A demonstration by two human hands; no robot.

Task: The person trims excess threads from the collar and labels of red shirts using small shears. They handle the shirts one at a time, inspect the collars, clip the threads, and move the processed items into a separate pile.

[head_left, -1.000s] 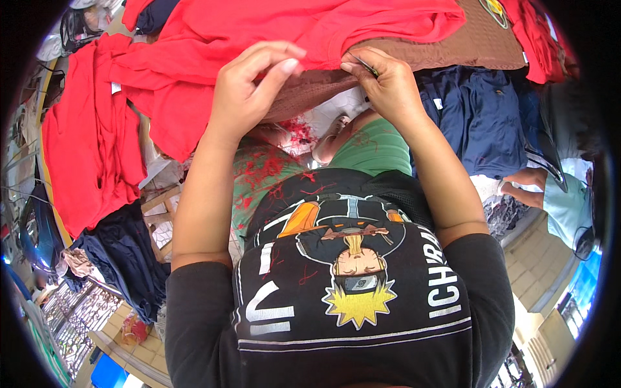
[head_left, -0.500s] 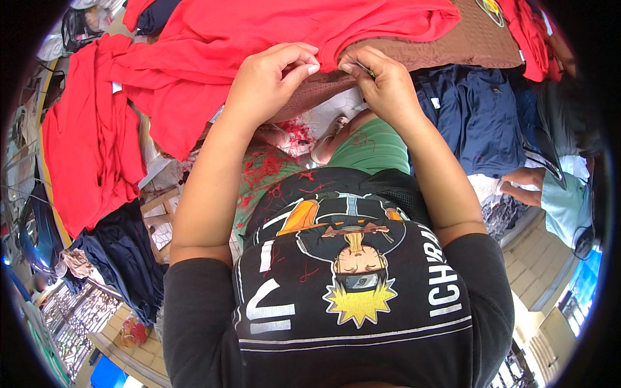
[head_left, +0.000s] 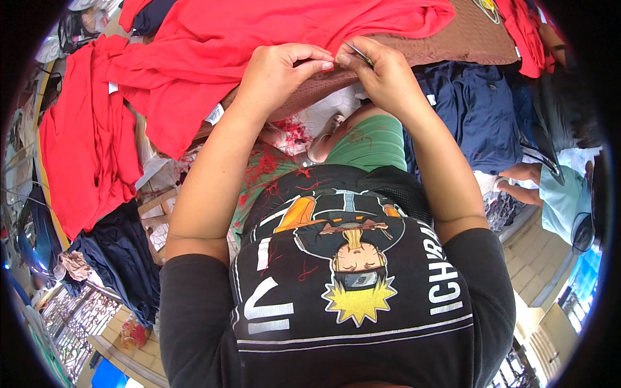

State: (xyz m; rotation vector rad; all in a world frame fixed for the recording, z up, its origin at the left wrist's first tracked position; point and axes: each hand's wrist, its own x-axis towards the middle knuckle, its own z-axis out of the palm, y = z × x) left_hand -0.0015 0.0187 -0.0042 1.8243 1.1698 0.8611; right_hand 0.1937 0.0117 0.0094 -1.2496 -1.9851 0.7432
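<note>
A bright red garment (head_left: 259, 29) lies spread over the brown quilted cloth (head_left: 446, 48) in front of me. At its near edge my left hand (head_left: 281, 71) is closed, thumb and fingers pinching a small bit of the red fabric. My right hand (head_left: 381, 68) is closed too, its fingertips almost touching the left ones. A slim, pointed metal tool (head_left: 358, 52) with a yellowish part sticks out between its thumb and fingers; its exact kind is hard to make out. Red thread scraps (head_left: 262, 167) are scattered over my lap.
More red clothing (head_left: 87, 142) hangs at the left, above dark navy clothing (head_left: 123, 258). Navy garments (head_left: 469, 116) lie at the right. A yellow cord (head_left: 490, 11) rests at the far right of the brown cloth. Another person's light blue clothing (head_left: 566, 200) shows at the right edge.
My hands have come closer together, the left moving right and the right slightly left and up. More of the metal tool's tip shows above my right fingers.
</note>
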